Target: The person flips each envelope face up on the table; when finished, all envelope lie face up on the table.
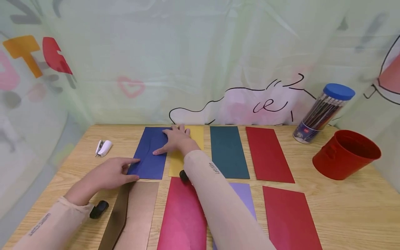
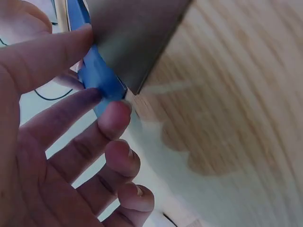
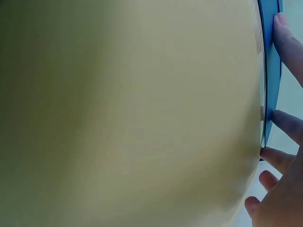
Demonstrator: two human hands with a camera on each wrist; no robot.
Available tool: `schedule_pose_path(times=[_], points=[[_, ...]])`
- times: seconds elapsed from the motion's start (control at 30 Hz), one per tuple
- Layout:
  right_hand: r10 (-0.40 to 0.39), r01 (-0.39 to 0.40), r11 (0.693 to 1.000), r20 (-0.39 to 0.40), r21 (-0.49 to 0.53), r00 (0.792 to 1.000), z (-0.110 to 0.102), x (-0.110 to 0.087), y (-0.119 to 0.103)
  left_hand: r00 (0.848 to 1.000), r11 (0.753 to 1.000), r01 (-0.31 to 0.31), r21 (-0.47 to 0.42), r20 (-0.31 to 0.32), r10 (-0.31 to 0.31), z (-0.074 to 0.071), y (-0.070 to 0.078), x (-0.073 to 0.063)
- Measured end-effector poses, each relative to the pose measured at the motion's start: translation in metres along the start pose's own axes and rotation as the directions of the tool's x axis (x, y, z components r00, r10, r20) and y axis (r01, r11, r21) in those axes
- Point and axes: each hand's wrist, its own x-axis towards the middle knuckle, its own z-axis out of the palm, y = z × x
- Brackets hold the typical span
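A blue envelope lies flat in the back row, at its left end. My left hand touches its left edge with thumb and index fingertips, the other fingers loosely bent in the left wrist view. Fingers spread, my right hand rests on the envelope's right side, thumb on its face and fingertips near the upper right corner. A yellow envelope lies beside it, partly hidden under the right hand and forearm. In front of the blue one is a brown envelope with a dark flap along its left side.
The back row continues with a teal envelope and a dark red envelope. Pink, lavender and red envelopes lie in front. A white stapler sits left; a pencil tub and red bucket stand right.
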Motion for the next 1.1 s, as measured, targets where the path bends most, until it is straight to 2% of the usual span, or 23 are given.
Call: schedule_pose_path(times=[0.13, 0.27, 0.43, 0.53, 0.67, 0.77, 0.9, 1.1], points=[[0.000, 0.000, 1.000, -0.004, -0.002, 1.000, -0.001, -0.005, 0.000, 1.000, 1.000, -0.010, -0.003, 0.005, 0.010, -0.001, 0.003, 0.001], [-0.017, 0.017, 1.000, 0.000, -0.004, 1.000, -0.002, -0.006, -0.003, 1.000, 1.000, 0.011, -0.007, 0.019, -0.011, -0.004, 0.005, 0.002], [-0.038, 0.037, 0.996, 0.011, 0.078, 0.999, -0.005, -0.007, -0.003, 0.999, 1.000, 0.020, 0.010, 0.036, -0.020, -0.009, 0.012, 0.008], [-0.064, 0.063, 0.989, 0.007, 0.137, 0.998, -0.009, -0.008, 0.000, 1.000, 1.000, 0.001, 0.032, 0.018, -0.002, -0.012, 0.025, 0.016], [-0.114, 0.111, 0.978, 0.006, 0.177, 0.993, -0.019, -0.012, 0.012, 0.996, 0.996, -0.078, 0.034, -0.034, 0.079, -0.012, 0.045, 0.027], [-0.116, 0.113, 0.977, 0.005, 0.179, 0.993, -0.027, -0.018, 0.025, 0.991, 0.992, -0.125, 0.014, -0.055, 0.126, -0.006, 0.059, 0.033], [-0.094, 0.095, 0.982, -0.010, 0.162, 0.996, -0.035, -0.024, 0.046, 0.989, 0.989, -0.148, -0.008, -0.033, 0.147, 0.006, 0.080, 0.036], [-0.063, 0.066, 0.984, -0.024, 0.163, 0.998, -0.042, -0.032, 0.079, 0.988, 0.988, -0.152, -0.011, 0.037, 0.153, 0.028, 0.111, 0.031]])
